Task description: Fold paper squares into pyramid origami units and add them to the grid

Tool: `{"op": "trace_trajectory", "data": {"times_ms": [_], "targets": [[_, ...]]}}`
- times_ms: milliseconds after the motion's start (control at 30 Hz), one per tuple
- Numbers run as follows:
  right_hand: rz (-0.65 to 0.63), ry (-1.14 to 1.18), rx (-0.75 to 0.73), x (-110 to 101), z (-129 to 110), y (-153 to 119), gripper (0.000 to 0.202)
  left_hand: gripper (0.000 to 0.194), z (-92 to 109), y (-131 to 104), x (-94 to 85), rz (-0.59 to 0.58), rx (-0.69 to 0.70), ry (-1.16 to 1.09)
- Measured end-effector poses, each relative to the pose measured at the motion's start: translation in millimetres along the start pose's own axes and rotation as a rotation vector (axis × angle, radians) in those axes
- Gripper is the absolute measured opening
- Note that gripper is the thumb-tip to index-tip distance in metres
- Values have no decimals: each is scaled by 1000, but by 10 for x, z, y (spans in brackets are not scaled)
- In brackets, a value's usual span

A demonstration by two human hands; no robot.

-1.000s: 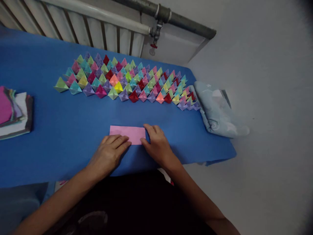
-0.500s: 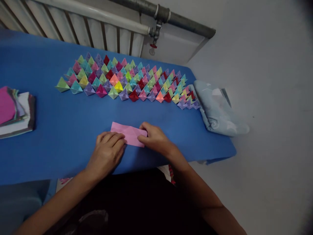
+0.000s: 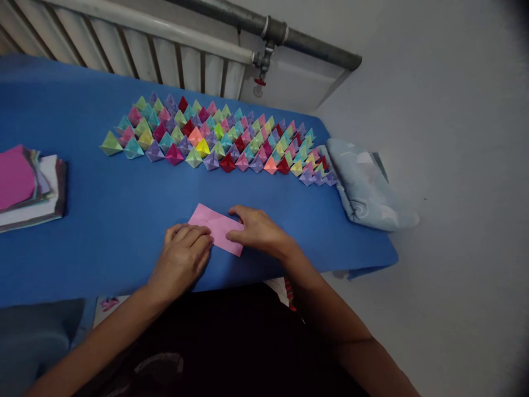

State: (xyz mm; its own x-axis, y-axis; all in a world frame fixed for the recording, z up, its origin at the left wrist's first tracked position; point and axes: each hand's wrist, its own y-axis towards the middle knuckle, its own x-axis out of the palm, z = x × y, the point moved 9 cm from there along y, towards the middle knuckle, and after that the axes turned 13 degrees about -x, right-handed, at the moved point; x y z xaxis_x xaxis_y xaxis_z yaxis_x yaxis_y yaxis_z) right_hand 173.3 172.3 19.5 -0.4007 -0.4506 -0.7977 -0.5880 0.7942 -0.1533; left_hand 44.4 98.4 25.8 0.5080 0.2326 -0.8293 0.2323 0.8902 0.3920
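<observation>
A folded pink sheet of paper [image 3: 223,229] lies slanted on the blue tabletop in front of me. My left hand [image 3: 184,248] covers its left end, the fingers together and pressing it down; the thumb is hidden. At the right end is my right hand [image 3: 258,231], with thumb and index finger apart in a C shape. Its thumb rests on the paper, while the index finger reaches just past the far edge. Beyond both hands stand several rows of small folded paper pieces [image 3: 227,163] in many colours, with pointed tops.
A stack of coloured paper sheets [image 3: 19,179] lies on the left of the blue table [image 3: 124,226]. A folded grey-blue cloth [image 3: 363,187] sits at the right end. Behind the table are a white radiator [image 3: 161,63] and a pipe with a red valve [image 3: 260,81].
The pink paper has turned clockwise, its right end now nearer to me. My right thumb and index finger have shifted slightly left along it. The left hand has stayed in place.
</observation>
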Motion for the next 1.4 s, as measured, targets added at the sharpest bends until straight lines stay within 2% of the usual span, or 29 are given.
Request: {"op": "trace_trajectory", "data": {"times_ms": [133,233,300,467,533,700,833,967,1067,1133,1267,1400], "targets": [[7,-29,32,8,5,-24,23,18,-7,4,-3,6,3,-20],[56,-12,7,-3,-47,-48,17,19,-17,14,-5,3,-7,-29],[86,90,3,16,-52,-80,13,19,-24,13,-24,7,-18,-33],[248,361,83,56,121,-203,37,19,66,-34,-145,63,57,-40],[299,438,99,85,181,-236,39,22,135,-48,-159,58,107,-48],[274,554,106,204,205,-249,32,18,287,-23,-96,23,203,-40],[301,313,63,93,191,-361,22,13,330,-14,-24,15,241,-33],[415,12,-132,-154,38,-611,22,13,300,-24,11,14,223,-15],[319,-59,-283,-68,-86,-712,33,13,302,-35,14,16,234,3],[288,-108,-299,23,-84,-735,35,14,307,-33,16,13,239,17],[366,-211,-249,118,22,-740,25,14,319,-16,13,1,230,33],[435,-202,-250,141,87,-756,22,14,349,20,9,-4,219,57]]}}
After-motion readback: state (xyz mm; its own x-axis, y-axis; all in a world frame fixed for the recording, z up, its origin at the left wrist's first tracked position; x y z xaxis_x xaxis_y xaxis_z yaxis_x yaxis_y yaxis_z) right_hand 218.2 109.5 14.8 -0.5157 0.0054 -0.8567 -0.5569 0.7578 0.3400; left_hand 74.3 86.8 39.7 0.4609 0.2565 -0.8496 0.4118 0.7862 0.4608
